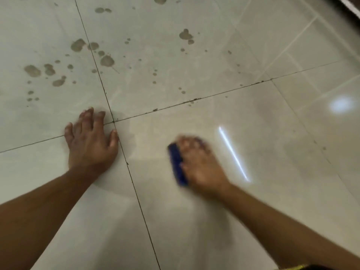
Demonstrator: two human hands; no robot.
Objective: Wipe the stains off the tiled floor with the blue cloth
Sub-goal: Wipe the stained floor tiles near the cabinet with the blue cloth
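The left hand (90,141) lies flat on the tiled floor (194,221), palm down, with its fingers straight and spread, holding nothing; it rests just left of the point where two dark grout lines (136,190) cross. The right hand (200,164) presses down on the blue cloth (177,163), which lies on the near right tile; the hand and cloth are blurred, so whether the fingers lie straight over the cloth or curl round it cannot be told. Only the cloth's left edge and a small part beyond the fingertips show from under the hand. Brown stains (78,44) spot the two far tiles, the largest in a cluster up and left of the left hand, with more blotches (186,35) farther right and smaller specks scattered between them. Bits of dirt sit along the grout line that runs off to the right. The tile under the cloth shines, with a bright streak of reflected light (232,152) just right of the right hand and a round glare (341,104) farther off. No writing or label can be read anywhere.
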